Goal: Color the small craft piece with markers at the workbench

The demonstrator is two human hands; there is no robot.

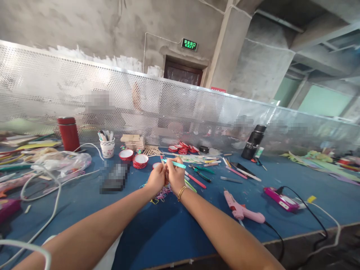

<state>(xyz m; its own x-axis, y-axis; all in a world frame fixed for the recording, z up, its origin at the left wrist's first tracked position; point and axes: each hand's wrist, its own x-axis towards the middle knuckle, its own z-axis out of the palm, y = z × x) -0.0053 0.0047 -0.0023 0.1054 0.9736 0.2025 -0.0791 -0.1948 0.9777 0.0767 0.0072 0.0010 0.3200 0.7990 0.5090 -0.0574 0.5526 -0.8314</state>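
Note:
My right hand is closed round a turquoise marker pen whose shaft slants out to the right. Against it, my left hand is closed in a pinch; whatever lies between its fingers is hidden. Under both hands spreads a pile of thin coloured loops, partly covered. A red pen and a green one lie just right of my right hand. Beyond my left hand stand round red-and-white tins or cups, one nearest.
Right of my arms lies a pink glue gun, near a purple power strip with cables. Pliers sit behind the pens. A dark phone, paper cup of markers, red flask and black bottle stand around.

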